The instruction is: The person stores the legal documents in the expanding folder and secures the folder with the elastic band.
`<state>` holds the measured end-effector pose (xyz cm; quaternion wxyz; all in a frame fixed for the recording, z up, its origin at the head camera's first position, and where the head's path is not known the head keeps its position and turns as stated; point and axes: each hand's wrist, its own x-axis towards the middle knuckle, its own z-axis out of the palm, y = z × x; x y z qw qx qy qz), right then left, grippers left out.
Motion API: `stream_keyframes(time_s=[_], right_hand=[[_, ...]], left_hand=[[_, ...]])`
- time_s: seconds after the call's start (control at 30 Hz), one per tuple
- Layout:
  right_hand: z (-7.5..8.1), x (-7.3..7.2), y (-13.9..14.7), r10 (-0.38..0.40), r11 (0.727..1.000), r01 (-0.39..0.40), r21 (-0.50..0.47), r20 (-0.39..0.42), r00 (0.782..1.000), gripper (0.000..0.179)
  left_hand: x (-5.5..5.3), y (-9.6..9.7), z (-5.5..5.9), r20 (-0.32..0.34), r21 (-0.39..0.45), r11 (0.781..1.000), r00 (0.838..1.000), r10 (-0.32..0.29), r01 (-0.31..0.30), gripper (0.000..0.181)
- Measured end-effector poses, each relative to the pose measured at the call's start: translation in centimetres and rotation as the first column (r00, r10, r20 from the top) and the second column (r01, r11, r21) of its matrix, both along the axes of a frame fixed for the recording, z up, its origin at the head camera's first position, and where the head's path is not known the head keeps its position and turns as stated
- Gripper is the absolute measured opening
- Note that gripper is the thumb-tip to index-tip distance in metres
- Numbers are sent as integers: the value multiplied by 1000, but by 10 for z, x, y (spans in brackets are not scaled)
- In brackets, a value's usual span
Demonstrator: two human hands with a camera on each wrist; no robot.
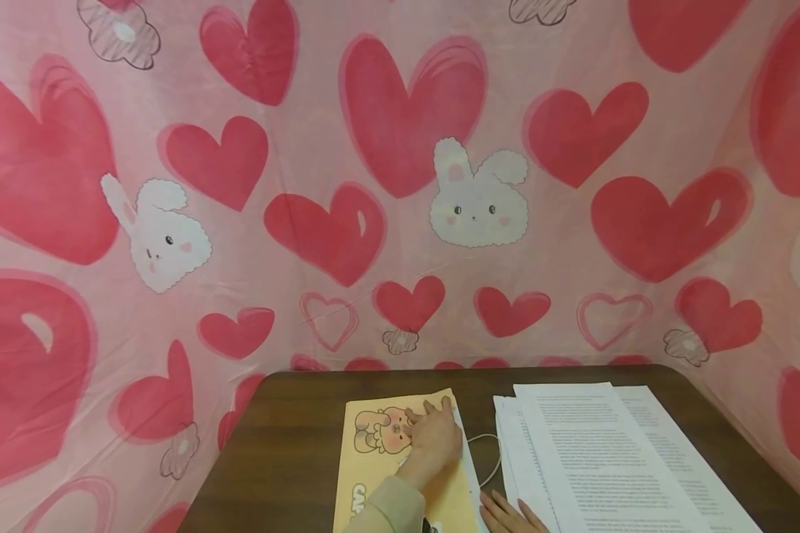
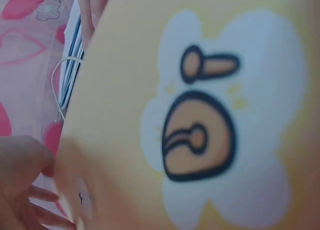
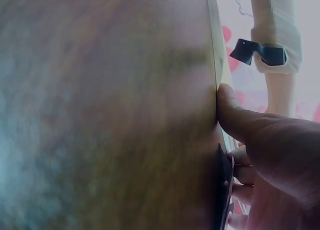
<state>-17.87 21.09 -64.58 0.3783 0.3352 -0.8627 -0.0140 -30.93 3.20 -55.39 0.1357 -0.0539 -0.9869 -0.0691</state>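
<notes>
A yellow paper bag (image 1: 367,474) with a cartoon animal and large letters lies flat on the table, its picture turned sideways. A white cord handle (image 1: 490,437) loops out on its right side. My left hand (image 1: 433,437) presses on the printed face near the right edge, fingers spread; in the left wrist view its fingers (image 2: 42,197) lie at the bag's edge. My right hand (image 1: 510,516) rests at the right edge, fingers extended and partly cut off by the frame. In the right wrist view its thumb (image 3: 229,102) is at a thin pale edge.
Overlapping stacks of printed paper (image 1: 587,444) lie right of the bag. The brown table (image 1: 280,444) has its far edge against a pink curtain (image 1: 320,148) with hearts and rabbits, which also hangs at both sides.
</notes>
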Motion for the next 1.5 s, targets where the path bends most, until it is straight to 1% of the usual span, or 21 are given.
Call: stream_keyframes(time_s=[0.13,0.23,0.27,0.33,0.4,0.57,0.7,0.77,0.83,0.93,1.0,1.13,1.2,1.23,1.27,1.3,1.33,1.37,1.43,1.47,1.5], right_hand=[[-2,0,0,-6,1000,6,10,10,1000,103],[-1,1,-1,-14,1000,14,25,7,1000,103],[-1,1,-1,-16,999,16,28,3,1000,102],[0,1,-1,-16,1000,17,26,-13,1000,100],[1,1,-1,-17,1000,17,19,-21,1000,97],[2,2,-1,-8,1000,8,-7,-25,1000,93],[4,2,-1,2,1000,-2,-18,-17,1000,94],[5,3,-2,-1,1000,0,-15,-19,1000,96],[5,3,-2,-2,1000,2,-9,-5,1000,98],[6,3,-3,-5,1000,5,-6,-5,1000,99],[6,3,-3,-4,1000,4,-4,2,1000,99],[7,2,-2,2,1000,-2,2,3,1000,99],[8,2,-2,12,1000,-13,5,17,1000,99],[8,1,-2,16,1000,-17,5,17,1000,99],[8,1,-1,23,1000,-24,2,26,999,99],[8,1,-1,14,1000,-14,15,26,1000,99],[7,0,0,9,1000,-9,20,16,1000,97],[6,0,0,4,1000,-4,23,1,1000,95],[4,-1,0,-9,1000,10,26,-37,999,92],[4,-1,0,-16,999,17,29,-51,999,91],[4,-1,-1,-21,999,22,29,-56,998,91]], left_hand=[[-12,5,-18,-84,67,998,996,-1,7,52],[-17,8,-23,-29,164,986,999,15,-10,50],[-16,9,-22,-4,188,982,1000,21,-20,49],[-17,11,-22,44,240,970,998,35,-45,58],[-17,12,-22,62,274,960,997,48,-64,70],[-18,11,-22,27,247,967,998,57,-62,104],[-20,9,-24,-38,215,976,998,46,-37,116],[-24,6,-25,-79,221,975,997,21,-3,110],[-29,4,-28,-96,241,970,995,2,22,94],[-38,0,-33,-86,269,962,996,-25,48,74],[-41,-3,-32,-55,270,962,998,-24,38,67],[-43,-9,-15,24,267,963,999,-28,20,60],[-43,-13,-6,34,266,964,999,-30,20,54],[-37,-15,7,54,273,962,998,-38,22,52],[-38,-17,9,60,271,962,997,-43,25,47],[-35,-19,17,65,278,960,996,-56,36,42],[-34,-21,21,55,271,962,997,-62,45,36],[-36,-23,20,44,263,963,996,-71,57,30],[-47,-26,14,66,266,962,995,-80,60,25],[-58,-28,2,58,261,963,995,-83,65,21],[-64,-30,-2,63,268,961,994,-87,67,22]])
